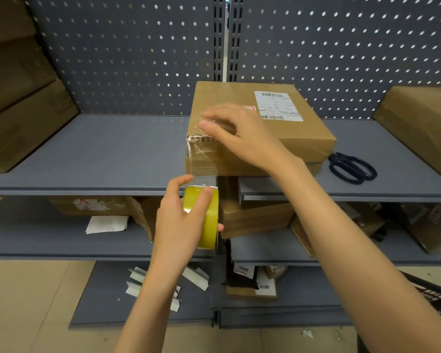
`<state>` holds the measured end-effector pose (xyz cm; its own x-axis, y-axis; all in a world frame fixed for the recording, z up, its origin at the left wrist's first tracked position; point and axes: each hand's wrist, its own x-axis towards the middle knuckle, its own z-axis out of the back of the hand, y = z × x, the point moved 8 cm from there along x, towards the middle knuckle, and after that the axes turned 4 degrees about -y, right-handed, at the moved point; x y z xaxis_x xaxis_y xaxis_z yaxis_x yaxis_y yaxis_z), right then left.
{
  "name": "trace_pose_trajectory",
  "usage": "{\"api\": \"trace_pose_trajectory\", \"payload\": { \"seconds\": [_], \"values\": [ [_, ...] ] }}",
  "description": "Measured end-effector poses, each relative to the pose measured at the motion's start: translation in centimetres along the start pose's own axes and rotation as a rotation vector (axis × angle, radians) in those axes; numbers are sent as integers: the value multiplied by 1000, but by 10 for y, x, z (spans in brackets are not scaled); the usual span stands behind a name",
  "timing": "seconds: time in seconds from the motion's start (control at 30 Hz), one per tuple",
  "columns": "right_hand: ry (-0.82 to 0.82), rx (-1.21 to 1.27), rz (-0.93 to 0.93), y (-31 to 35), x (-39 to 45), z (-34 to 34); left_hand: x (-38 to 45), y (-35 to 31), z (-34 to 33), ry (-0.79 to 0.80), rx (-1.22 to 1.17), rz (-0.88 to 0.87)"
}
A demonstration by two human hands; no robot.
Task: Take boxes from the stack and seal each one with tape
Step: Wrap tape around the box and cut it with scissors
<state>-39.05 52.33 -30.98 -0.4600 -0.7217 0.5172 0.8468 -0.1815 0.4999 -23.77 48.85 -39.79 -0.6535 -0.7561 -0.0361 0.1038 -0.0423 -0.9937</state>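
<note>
Box (pixel 278 141): brown cardboard, flat and square, white printed label on top; sits on the upper grey shelf (pixel 99 154), its near left corner at the shelf edge.
Tape roll (pixel 209 217): yellow, round, held upright just below the shelf edge, in front of the box.
Tape strip (pixel 203 159): clear, glossy, wrinkled; runs from the roll up the box's front face and over its top edge.
Left hand (pixel 181 220): fingers and thumb curled round the roll.
Right hand (pixel 239 133): fingers bent, tips pressing the strip onto the box top.
Scissors (pixel 351 168): dark handles, lying on the shelf just right of the box.
Back panel (pixel 127 52): grey perforated metal.
</note>
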Motion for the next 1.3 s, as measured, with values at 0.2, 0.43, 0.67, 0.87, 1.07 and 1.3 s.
{"api": "trace_pose_trajectory", "payload": {
  "seconds": [0.2, 0.43, 0.67, 0.87, 1.07, 1.3],
  "values": [
    [-483, -38, -186, -42, -41, 82, 2, 1, 4, 9, -6, 3],
    [-686, -224, -628, -137, -113, 135, 5, 2, 3, 6, -3, -5],
    [-391, -464, -815, -164, -136, 121, 7, 1, 2, 8, -4, -15],
    [-274, -540, -915, -175, -135, 121, 9, 3, 2, -1, -15, -7],
    [-290, -568, -918, -170, -136, 122, 9, 6, 2, -3, -23, 6],
    [-564, -342, -677, -118, -120, 148, 7, 5, 2, -6, 9, -1]
  ]
}}
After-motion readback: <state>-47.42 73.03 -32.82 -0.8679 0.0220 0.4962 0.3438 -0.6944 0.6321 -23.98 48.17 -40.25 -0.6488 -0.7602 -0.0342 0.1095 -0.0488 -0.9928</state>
